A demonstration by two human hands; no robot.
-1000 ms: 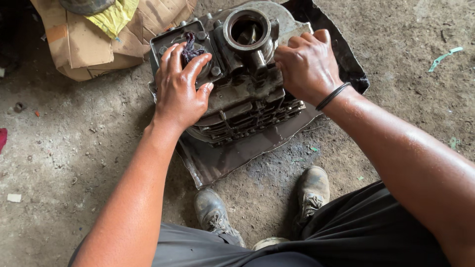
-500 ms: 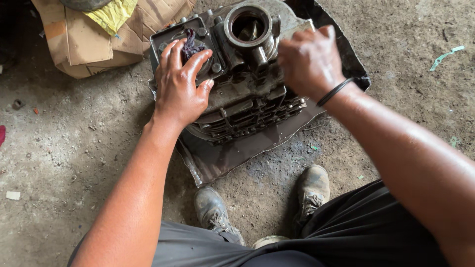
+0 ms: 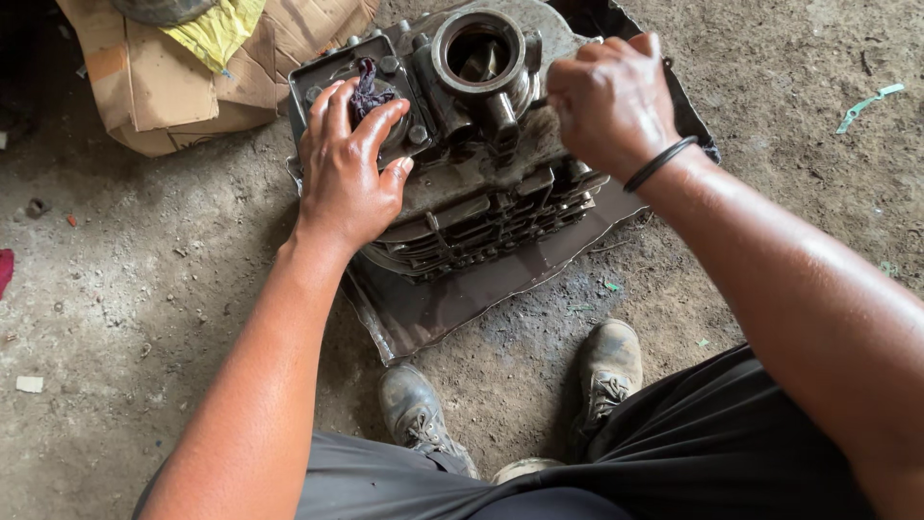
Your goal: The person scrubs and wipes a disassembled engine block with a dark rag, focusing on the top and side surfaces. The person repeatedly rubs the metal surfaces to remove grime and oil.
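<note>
L hand [image 3: 348, 173] lies flat, fingers spread wide, palm down on the top left of the engine block [image 3: 462, 183]; it grips nothing, just presses. Fingertips sit just beside a dark purple rag [image 3: 366, 85] stuffed into an opening on that side. R hand [image 3: 608, 101] is curled into a loose fist on the block's upper right edge, knuckles up; can't tell what it has hold of, if anything, since fingers hide it. Black band [image 3: 660, 162] round the R wrist.

Block is greasy grey metal w/ cooling fins facing the person and a round cylinder bore [image 3: 478, 50] on top, betw. the two hands. It rests on a dark sheet [image 3: 433, 313] laid on the dirt floor [image 3: 144, 308]. Crumpled cardboard [image 3: 164, 87] w/ a yellow bag [image 3: 217, 29] on it lies near, upper left. Two worn shoes [image 3: 606, 371] stand just below the sheet.
</note>
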